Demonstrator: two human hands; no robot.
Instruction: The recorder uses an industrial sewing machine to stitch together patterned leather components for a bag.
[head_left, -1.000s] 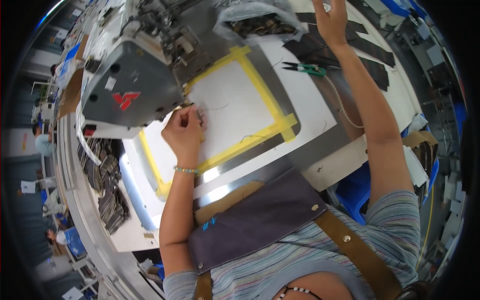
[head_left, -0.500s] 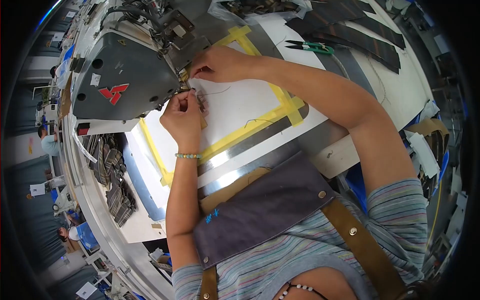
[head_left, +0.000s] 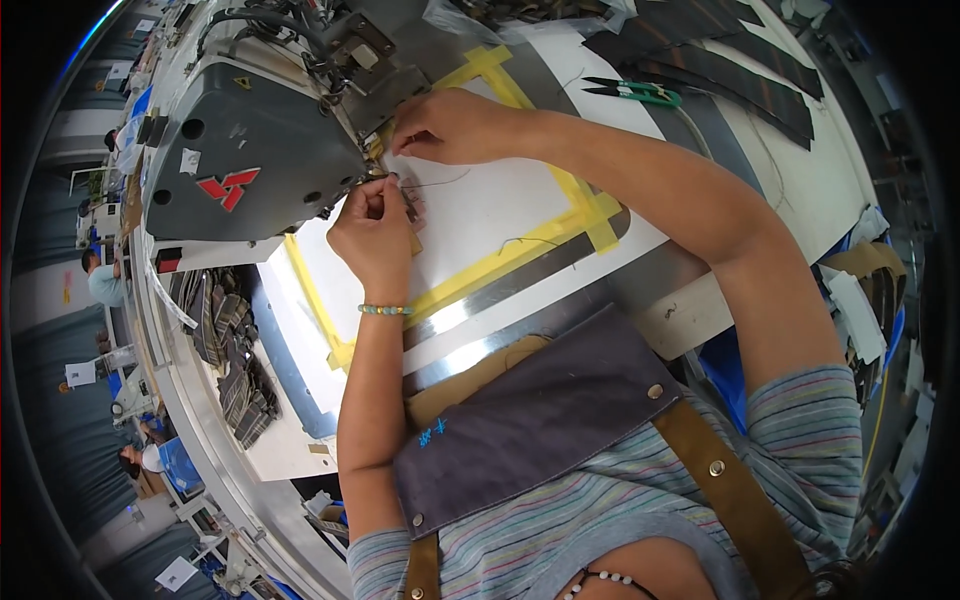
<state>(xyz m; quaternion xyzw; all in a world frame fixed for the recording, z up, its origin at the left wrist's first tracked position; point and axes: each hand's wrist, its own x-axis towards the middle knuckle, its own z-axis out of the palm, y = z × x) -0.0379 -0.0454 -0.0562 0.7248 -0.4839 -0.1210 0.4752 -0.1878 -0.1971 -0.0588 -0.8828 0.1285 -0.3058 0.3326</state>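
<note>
My left hand (head_left: 378, 230), with a beaded bracelet (head_left: 384, 310) at its wrist, is closed in a pinch under the head of a grey sewing machine (head_left: 260, 150). Whatever its fingertips hold is too small to name; a dark thread (head_left: 440, 183) trails rightward beside them over the white sheet (head_left: 490, 215). Just beyond, my right hand (head_left: 452, 125) is curled close to the needle area, its fingers bent together. I cannot make out anything in them. Yellow tape (head_left: 480, 270) frames the sheet. A small brownish piece lies partly hidden beside my left hand.
Green-handled thread snips (head_left: 635, 93) lie at the far right, near dark striped fabric pieces (head_left: 735, 85). Bundled plaid strips (head_left: 235, 350) rest left of the sheet. A plastic bag of fabric (head_left: 530, 15) sits at the back. Other people are at distant benches on the left.
The whole view has shifted slightly, so most things appear a little further right. Both hands stay by the needle area, with my right fingers slightly lifted from my left fingertips.
</note>
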